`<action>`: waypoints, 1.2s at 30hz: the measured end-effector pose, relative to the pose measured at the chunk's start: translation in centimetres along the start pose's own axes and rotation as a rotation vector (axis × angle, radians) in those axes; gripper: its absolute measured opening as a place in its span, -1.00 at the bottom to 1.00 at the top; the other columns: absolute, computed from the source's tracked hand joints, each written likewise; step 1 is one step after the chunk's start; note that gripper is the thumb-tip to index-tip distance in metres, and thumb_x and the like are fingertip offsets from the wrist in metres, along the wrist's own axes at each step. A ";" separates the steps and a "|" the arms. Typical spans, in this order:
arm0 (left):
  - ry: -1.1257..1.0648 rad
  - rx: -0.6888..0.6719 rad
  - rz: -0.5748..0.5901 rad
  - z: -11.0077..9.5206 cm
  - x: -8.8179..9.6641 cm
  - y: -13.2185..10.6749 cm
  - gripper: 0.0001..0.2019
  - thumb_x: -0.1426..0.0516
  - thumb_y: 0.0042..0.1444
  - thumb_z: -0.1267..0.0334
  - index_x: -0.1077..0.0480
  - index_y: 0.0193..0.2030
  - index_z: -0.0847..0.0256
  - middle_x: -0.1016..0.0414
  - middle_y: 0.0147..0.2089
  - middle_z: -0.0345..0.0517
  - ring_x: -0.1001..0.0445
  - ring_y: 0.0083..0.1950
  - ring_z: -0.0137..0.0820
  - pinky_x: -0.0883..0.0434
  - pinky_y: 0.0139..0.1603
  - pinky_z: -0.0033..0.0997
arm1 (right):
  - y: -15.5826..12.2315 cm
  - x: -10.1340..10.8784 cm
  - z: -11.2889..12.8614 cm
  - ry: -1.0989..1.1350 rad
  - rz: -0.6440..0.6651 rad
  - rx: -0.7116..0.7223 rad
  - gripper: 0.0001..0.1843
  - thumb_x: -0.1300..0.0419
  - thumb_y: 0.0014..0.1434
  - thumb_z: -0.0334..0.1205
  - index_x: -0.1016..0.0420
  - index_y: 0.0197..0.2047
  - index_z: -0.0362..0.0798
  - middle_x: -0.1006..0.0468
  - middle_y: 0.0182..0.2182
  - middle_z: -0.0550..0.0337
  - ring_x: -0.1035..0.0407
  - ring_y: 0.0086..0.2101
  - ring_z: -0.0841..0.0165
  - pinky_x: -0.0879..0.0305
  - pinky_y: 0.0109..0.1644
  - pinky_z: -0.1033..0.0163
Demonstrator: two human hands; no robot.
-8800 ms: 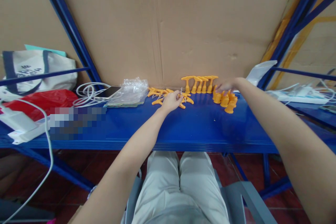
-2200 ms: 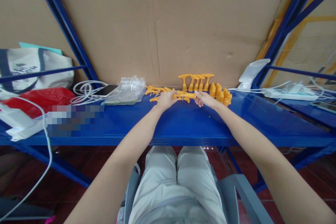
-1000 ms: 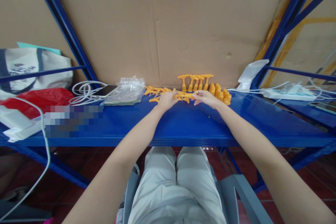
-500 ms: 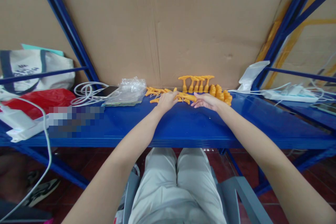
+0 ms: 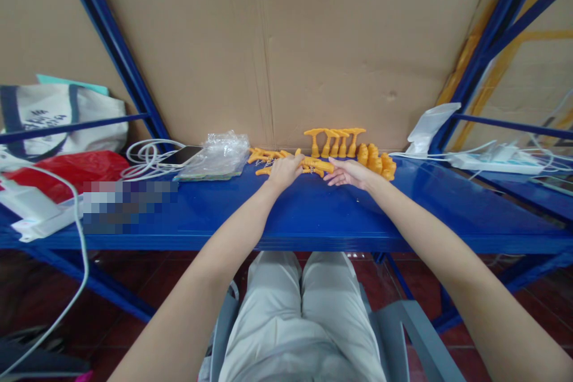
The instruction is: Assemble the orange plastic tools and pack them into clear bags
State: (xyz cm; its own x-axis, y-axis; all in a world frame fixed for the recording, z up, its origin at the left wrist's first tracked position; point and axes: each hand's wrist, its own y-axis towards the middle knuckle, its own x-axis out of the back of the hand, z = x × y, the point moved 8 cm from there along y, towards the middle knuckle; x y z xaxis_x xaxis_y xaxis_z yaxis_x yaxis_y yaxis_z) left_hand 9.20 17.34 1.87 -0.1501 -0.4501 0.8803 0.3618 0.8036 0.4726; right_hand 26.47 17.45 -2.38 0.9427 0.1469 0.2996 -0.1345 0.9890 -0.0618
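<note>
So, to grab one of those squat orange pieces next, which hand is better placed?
Likely the right hand: the squat pieces are beside its wrist. The left hand is farther off, among the chained pieces. The right seems to grip an orange piece, though, so it may need freeing.

Cardboard panel [image 5: 358,48] behind blue metal shelf [image 5: 461,197]; red tiled floor [image 5: 107,328]; grey chair [image 5: 421,328].

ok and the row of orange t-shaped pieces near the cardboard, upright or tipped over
Upright: the T-shaped pieces stand on their bases on the blue shelf, stems vertical and crossbars on top.
</note>
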 end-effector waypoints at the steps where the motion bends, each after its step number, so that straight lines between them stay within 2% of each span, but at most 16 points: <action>1: -0.002 0.017 0.005 0.1 -0.1 0.0 -0.61 -0.04 0.30 0.32 -0.40 0.24 0.17 -0.58 0.08 0.13 -0.57 0.09 -0.14 -0.45 0.11 -0.20 | 0.1 0.3 0.4 -0.128 -0.072 0.090 -0.55 -0.06 0.38 0.08 -0.49 -0.08 -0.18 -0.65 -0.13 -0.15 -0.58 -0.28 0.24 -0.50 -0.17 0.19; 3: -0.008 0.051 0.016 0.3 -0.4 0.1 -0.62 -0.04 0.29 0.31 -0.40 0.22 0.20 -0.58 0.07 0.16 -0.57 0.09 -0.11 -0.45 0.11 -0.19 | -0.2 0.5 1.9 -0.418 -0.223 0.350 -0.54 -0.17 0.31 0.04 -0.45 0.07 -0.17 -0.57 0.06 -0.21 -0.53 -0.04 0.08 -0.44 0.03 0.01; 5: -0.018 0.065 0.024 0.4 -0.6 0.1 -0.63 -0.05 0.29 0.31 -0.41 0.20 0.22 -0.59 0.06 0.18 -0.57 0.09 -0.10 -0.44 0.11 -0.18 | -1.1 -0.5 3.3 -0.701 -0.306 0.623 -0.47 -0.22 0.26 -0.05 -0.37 0.21 -0.14 -0.44 0.22 -0.22 -0.35 0.17 0.00 -0.27 0.21 -0.11; 7: -0.031 0.056 0.031 0.3 -0.7 0.1 -0.65 -0.06 0.28 0.31 -0.42 0.18 0.23 -0.59 0.05 0.18 -0.57 0.08 -0.10 -0.44 0.11 -0.18 | -2.0 -2.4 3.9 -0.943 -0.283 0.802 -0.50 -0.15 0.29 -0.17 -0.35 0.26 -0.11 -0.37 0.28 -0.20 -0.24 0.26 0.01 -0.12 0.28 -0.16; 10: -0.057 0.017 0.033 -0.1 -0.7 0.0 -0.68 -0.07 0.28 0.30 -0.44 0.14 0.21 -0.60 0.03 0.13 -0.57 0.08 -0.15 -0.43 0.11 -0.23 | -2.6 -5.0 3.6 -1.226 -0.174 0.881 -0.59 -0.02 0.32 -0.32 -0.43 0.19 -0.10 -0.42 0.23 -0.19 -0.25 0.23 0.06 -0.05 0.28 -0.15; 13: -0.100 -0.048 0.007 -1.0 -0.6 -0.1 -0.69 -0.06 0.30 0.27 -0.44 0.14 0.16 -0.59 0.06 0.05 -0.55 0.09 -0.20 -0.43 0.12 -0.28 | -2.5 -6.2 3.4 -1.382 -0.151 0.839 -0.56 0.09 0.34 -0.40 -0.46 0.16 -0.15 -0.43 0.21 -0.23 -0.27 0.20 0.06 -0.06 0.24 -0.11; 16: -0.189 -0.086 -0.083 -1.4 -0.3 0.0 -0.55 -0.04 0.32 0.26 -0.28 0.33 0.14 -0.53 0.15 0.04 -0.53 0.13 -0.23 -0.43 0.13 -0.28 | -2.2 -5.4 3.6 -1.426 -0.239 0.742 -0.51 0.15 0.34 -0.42 -0.45 0.19 -0.23 -0.42 0.20 -0.29 -0.30 0.17 0.04 -0.05 0.24 -0.13; 18: -0.255 -0.102 -0.153 -1.4 -0.2 0.1 -0.45 -0.02 0.31 0.29 -0.11 0.44 0.17 -0.47 0.21 0.08 -0.49 0.18 -0.23 -0.43 0.15 -0.26 | -2.1 -4.0 3.9 -1.396 -0.346 0.700 -0.50 0.12 0.33 -0.40 -0.40 0.24 -0.26 -0.39 0.23 -0.34 -0.28 0.18 -0.01 -0.01 0.26 -0.18; 20: -0.287 -0.146 -0.173 -1.3 -0.6 0.2 -0.43 -0.02 0.30 0.31 -0.10 0.44 0.20 -0.44 0.23 0.12 -0.44 0.23 -0.22 -0.40 0.21 -0.20 | -2.1 -2.2 4.2 -1.322 -0.466 0.674 -0.46 0.07 0.31 -0.36 -0.33 0.31 -0.24 -0.33 0.28 -0.34 -0.26 0.21 -0.05 0.02 0.28 -0.25; 22: -0.267 -0.204 -0.116 -1.4 -1.8 0.4 -0.49 -0.03 0.28 0.32 -0.21 0.38 0.20 -0.43 0.24 0.12 -0.41 0.27 -0.20 -0.33 0.30 -0.13 | -2.0 -0.2 4.2 -1.229 -0.553 0.622 -0.43 0.04 0.31 -0.30 -0.28 0.36 -0.19 -0.31 0.30 -0.32 -0.25 0.22 -0.07 0.01 0.28 -0.31; 24: -0.216 -0.219 -0.017 -1.2 -3.4 0.6 -0.53 -0.01 0.28 0.34 -0.29 0.33 0.20 -0.39 0.30 0.12 -0.36 0.32 -0.21 -0.26 0.36 -0.13 | -1.4 1.7 3.7 -1.155 -0.585 0.530 -0.43 0.03 0.32 -0.23 -0.29 0.36 -0.15 -0.33 0.29 -0.28 -0.26 0.23 -0.09 -0.02 0.27 -0.35; 27: -0.134 -0.187 0.136 -0.6 -5.5 0.8 -0.55 0.02 0.30 0.34 -0.34 0.30 0.13 -0.36 0.36 0.03 -0.31 0.37 -0.23 -0.20 0.40 -0.12 | 0.1 4.0 2.5 -1.068 -0.557 0.376 -0.43 0.01 0.32 -0.18 -0.31 0.36 -0.09 -0.39 0.27 -0.18 -0.29 0.22 -0.07 -0.13 0.27 -0.31; 29: -0.111 -0.185 0.177 -0.5 -5.9 0.8 -0.56 0.01 0.30 0.35 -0.38 0.27 0.10 -0.40 0.33 -0.02 -0.34 0.35 -0.25 -0.22 0.39 -0.12 | 1.4 5.1 1.7 -1.006 -0.505 0.289 -0.42 -0.01 0.31 -0.19 -0.32 0.37 -0.05 -0.42 0.26 -0.11 -0.33 0.21 -0.04 -0.24 0.24 -0.21; 32: -0.110 -0.171 0.147 -0.5 -5.0 0.7 -0.59 -0.04 0.25 0.38 -0.46 0.20 0.12 -0.51 0.23 0.02 -0.43 0.26 -0.22 -0.30 0.34 -0.15 | 3.8 5.8 1.4 -0.964 -0.409 0.240 -0.41 -0.06 0.27 -0.27 -0.35 0.35 -0.08 -0.48 0.22 -0.09 -0.39 0.18 0.01 -0.31 0.23 -0.08; 36: -0.101 -0.158 0.132 -0.6 -3.9 0.6 -0.62 -0.04 0.20 0.46 -0.53 0.08 0.18 -0.58 0.10 0.05 -0.49 0.18 -0.22 -0.38 0.26 -0.21 | 6.5 5.6 2.4 -0.979 -0.327 0.218 -0.37 -0.09 0.19 -0.40 -0.37 0.34 -0.19 -0.48 0.20 -0.15 -0.41 0.17 0.06 -0.30 0.25 0.04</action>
State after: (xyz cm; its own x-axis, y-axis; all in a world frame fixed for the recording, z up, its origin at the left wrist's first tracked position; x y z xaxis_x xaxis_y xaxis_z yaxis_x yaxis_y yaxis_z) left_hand 10.56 19.39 -1.31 -0.1807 -0.2973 0.9375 0.5229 0.7783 0.3475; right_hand 30.16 24.71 1.20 0.2985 -0.2732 0.9145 -0.0614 0.9507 0.3040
